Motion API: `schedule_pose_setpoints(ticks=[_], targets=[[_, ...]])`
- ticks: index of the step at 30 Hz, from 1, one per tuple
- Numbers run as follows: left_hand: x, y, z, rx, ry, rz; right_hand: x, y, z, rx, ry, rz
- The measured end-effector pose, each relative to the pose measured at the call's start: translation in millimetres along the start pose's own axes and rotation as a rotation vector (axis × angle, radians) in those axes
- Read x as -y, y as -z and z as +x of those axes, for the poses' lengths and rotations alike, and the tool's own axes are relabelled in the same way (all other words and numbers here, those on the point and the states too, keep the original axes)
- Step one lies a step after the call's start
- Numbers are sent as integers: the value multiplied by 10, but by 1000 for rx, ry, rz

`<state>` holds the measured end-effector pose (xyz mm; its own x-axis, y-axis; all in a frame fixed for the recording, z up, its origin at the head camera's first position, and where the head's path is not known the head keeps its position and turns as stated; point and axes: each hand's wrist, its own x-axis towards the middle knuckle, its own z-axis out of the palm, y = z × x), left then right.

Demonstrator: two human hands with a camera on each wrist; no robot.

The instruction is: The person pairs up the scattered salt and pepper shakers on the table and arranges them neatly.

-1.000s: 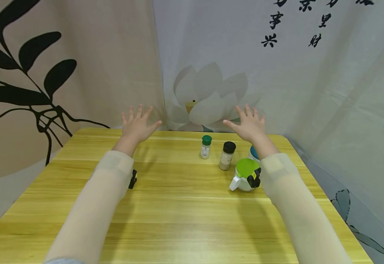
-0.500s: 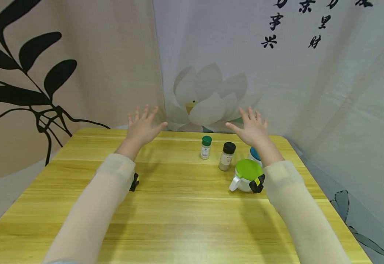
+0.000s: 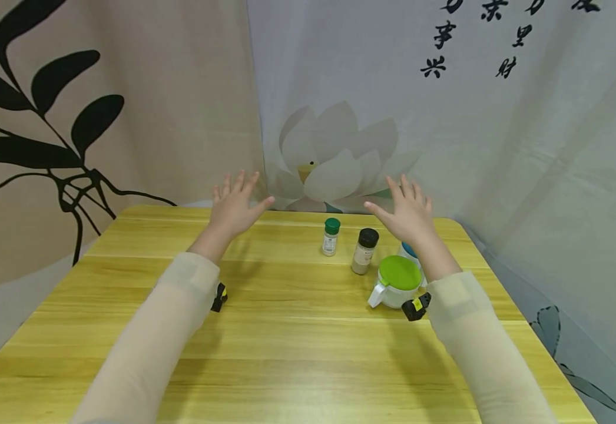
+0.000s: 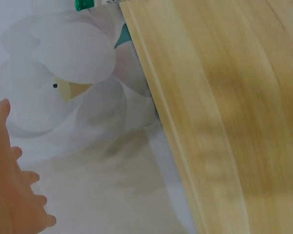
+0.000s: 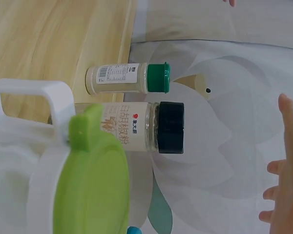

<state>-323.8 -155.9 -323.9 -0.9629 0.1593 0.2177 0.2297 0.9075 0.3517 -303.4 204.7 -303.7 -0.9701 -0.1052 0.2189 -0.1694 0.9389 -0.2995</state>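
Two spread hands [image 3: 234, 211] [image 3: 408, 217] hover apart, the right wrist [image 3: 432, 250] partly hiding a blue lid [image 3: 408, 249].

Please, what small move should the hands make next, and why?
Perhaps the right hand should come down toward the black-capped jar. It is open and empty, like the left hand, but in the head view the upright jar stands nearer to the right one.
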Motion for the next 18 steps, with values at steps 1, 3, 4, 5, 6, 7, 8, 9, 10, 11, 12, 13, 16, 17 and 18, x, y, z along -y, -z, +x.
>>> schedule_pose_setpoints(ticks=[1,3,4,5,6,7,8,9,10,11,12,13,16,17,18], targets=[[-7,-6,-3,-4,-2,-4,-1,2,-15,-4,1,3],[-25,-18,-11,-13,-7,-21,-3,6,-45,-12,-1,14],[-33,-24,-17,-16,-9,-31,-2,6,-59,-16,-1,18],[-41,-32,-23,-20,-11,-40,-3,5,-70,-21,-2,26],[-46,-39,-28,-21,-12,-51,-3,4,-84,-26,-3,33],[-52,-47,-32,-24,-15,-58,-6,1,-97,-32,-5,38],[-57,-56,-34,-29,-18,-65,-8,-1,-111,-35,-7,43],[-61,-65,-35,-31,-20,-71,-15,-5,-123,-40,-7,48],[-65,-73,-37,-34,-24,-77,-19,-9,-136,-45,-8,51],[-69,-82,-36,-38,-27,-82,-25,-11,-151,-48,-9,56],[-73,-89,-37,-42,-30,-88,-30,-13,-165,-52,-9,59],[-79,-95,-39,-47,-33,-92,-36,-15,-178,-55,-9,63],[-99,-108,-48,-59,-37,-112,-49,-17,-215,-64,-4,84],[-106,-113,-51,-63,-39,-121,-53,-17,-228,-68,-3,91],[-114,-119,-53,-65,-43,-128,-56,-18,-241,-73,-3,98]])
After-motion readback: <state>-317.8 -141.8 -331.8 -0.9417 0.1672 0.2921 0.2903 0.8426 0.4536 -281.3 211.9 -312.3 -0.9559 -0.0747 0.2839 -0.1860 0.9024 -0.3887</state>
